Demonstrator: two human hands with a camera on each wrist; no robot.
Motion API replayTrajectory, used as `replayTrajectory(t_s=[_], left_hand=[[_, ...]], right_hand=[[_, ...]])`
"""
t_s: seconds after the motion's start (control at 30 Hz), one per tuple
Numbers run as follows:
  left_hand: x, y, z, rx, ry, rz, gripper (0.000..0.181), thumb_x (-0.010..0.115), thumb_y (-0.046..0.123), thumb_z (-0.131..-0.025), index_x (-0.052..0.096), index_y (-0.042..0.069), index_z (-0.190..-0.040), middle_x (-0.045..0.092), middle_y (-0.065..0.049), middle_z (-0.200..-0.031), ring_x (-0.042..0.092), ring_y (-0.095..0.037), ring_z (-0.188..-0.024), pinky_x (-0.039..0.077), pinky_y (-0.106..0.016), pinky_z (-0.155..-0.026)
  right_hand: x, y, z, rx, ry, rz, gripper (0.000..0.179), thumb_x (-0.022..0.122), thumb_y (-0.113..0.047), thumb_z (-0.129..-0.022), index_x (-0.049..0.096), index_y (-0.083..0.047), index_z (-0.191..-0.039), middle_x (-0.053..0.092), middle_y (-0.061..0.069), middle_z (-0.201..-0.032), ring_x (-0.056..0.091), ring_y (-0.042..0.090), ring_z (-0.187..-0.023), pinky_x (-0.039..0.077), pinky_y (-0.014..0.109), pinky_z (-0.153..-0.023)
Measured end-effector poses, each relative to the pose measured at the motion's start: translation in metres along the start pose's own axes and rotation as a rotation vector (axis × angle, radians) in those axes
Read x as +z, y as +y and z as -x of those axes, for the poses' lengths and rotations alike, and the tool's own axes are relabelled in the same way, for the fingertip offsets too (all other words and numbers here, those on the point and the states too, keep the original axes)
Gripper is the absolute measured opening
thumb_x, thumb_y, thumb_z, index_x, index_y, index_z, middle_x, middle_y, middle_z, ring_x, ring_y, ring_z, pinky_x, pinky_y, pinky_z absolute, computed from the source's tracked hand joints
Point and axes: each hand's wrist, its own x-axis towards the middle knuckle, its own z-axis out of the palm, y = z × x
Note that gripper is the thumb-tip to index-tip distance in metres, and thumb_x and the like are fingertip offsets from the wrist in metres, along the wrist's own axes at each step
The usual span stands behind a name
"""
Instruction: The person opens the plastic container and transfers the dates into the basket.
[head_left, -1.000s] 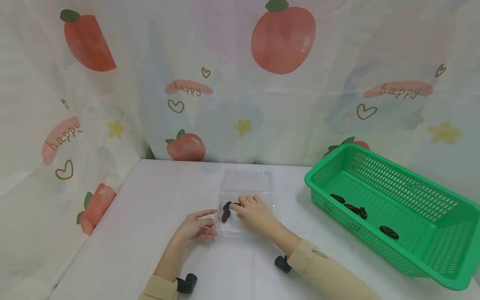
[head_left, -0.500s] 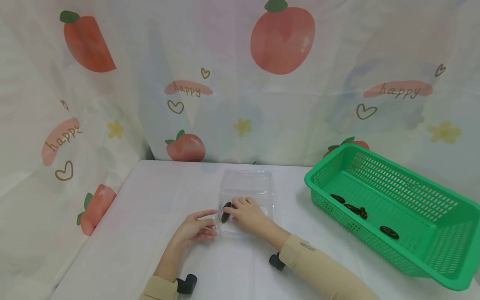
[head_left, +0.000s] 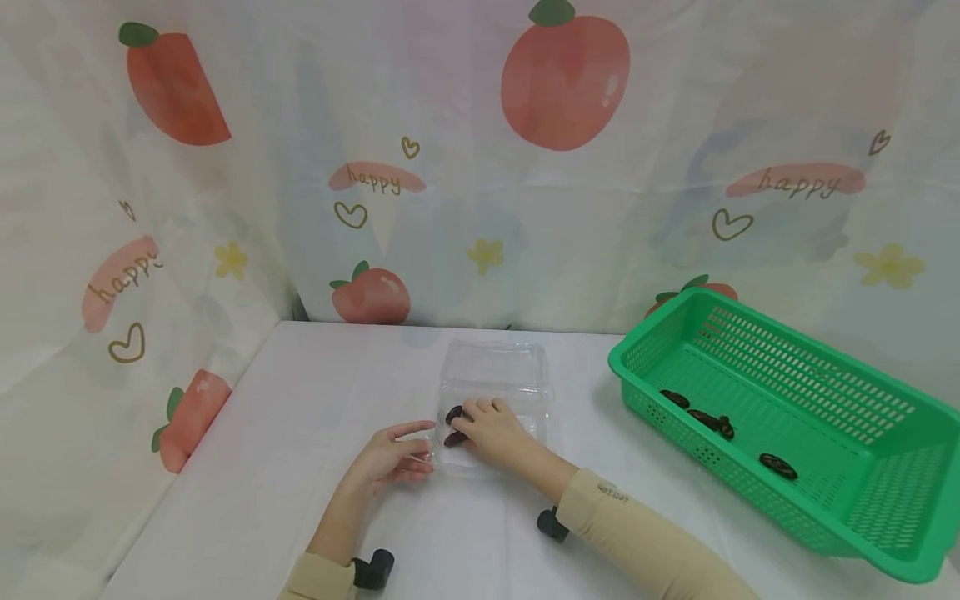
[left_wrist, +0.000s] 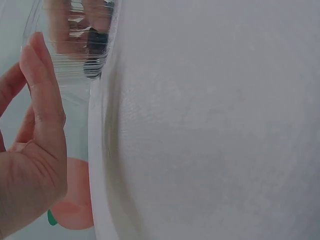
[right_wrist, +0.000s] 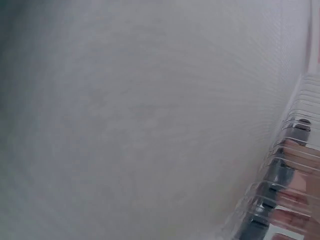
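Observation:
A clear plastic clamshell box (head_left: 495, 362) stands on the white table with its lid folded back. In the head view, one dark brown date (head_left: 453, 414) lies at the box's left side and a second date (head_left: 456, 438) just in front of it. My right hand (head_left: 497, 433) reaches into the box, fingers curled down and thumb at the nearer date, which it pinches; its fingertips are partly hidden. Through the ribbed wall in the right wrist view, several dark dates (right_wrist: 280, 172) show beside the fingers. My left hand (head_left: 390, 457) touches the box's left wall with fairly straight fingers.
To the right stands a green slotted basket (head_left: 750, 508) with several dates (head_left: 778, 465) on its floor. A printed cloth (head_left: 450, 250) hangs behind the table and along its left side. Small black devices (head_left: 552, 525) sit at both wrists.
My right hand has moved left and slightly nearer inside the box. The nearer date has turned from lengthwise to crosswise. My left hand has stayed put.

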Motion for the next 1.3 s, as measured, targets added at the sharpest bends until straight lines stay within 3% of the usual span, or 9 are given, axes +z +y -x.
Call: replayTrajectory(t_s=[0.33,0.73,1.1,1.3], left_hand=[[0.000,0.000,0.000,0.001,-0.001,0.001,0.045,0.059,0.007,-0.086,0.050,0.003,-0.129,0.063,-0.006,-0.071,0.066,-0.016,-0.060,0.056,-0.026,-0.056],[0.000,0.000,0.000,0.001,-0.009,0.006,0.045,0.059,0.007,-0.086,0.050,0.003,-0.130,0.064,-0.006,-0.071,0.066,-0.015,-0.060,0.055,-0.025,-0.055],[0.000,0.001,0.000,-0.001,-0.007,0.010,0.045,0.059,0.005,-0.085,0.049,0.003,-0.130,0.063,-0.006,-0.071,0.065,-0.015,-0.060,0.055,-0.025,-0.055],[0.001,0.002,0.002,0.002,0.000,-0.002,0.044,0.058,0.005,-0.086,0.049,0.002,-0.129,0.063,-0.005,-0.071,0.066,-0.015,-0.060,0.055,-0.025,-0.055]], right_hand=[[0.000,0.001,0.000,0.028,-0.021,-0.007,0.026,0.061,-0.037,-0.085,0.061,-0.023,-0.107,0.053,-0.001,-0.099,0.050,0.017,-0.089,0.042,0.033,-0.078],[-0.011,0.007,0.002,0.037,0.025,0.024,0.021,0.063,-0.031,-0.084,0.058,-0.024,-0.103,0.050,-0.002,-0.092,0.048,0.017,-0.085,0.040,0.031,-0.075],[-0.028,0.025,0.021,0.048,0.165,0.012,0.021,0.069,-0.028,-0.080,0.058,-0.022,-0.097,0.048,0.000,-0.085,0.049,0.020,-0.080,0.042,0.034,-0.074],[-0.039,0.036,0.033,0.112,0.124,0.022,0.022,0.068,-0.029,-0.081,0.057,-0.022,-0.099,0.047,0.001,-0.087,0.046,0.020,-0.078,0.042,0.035,-0.075]])
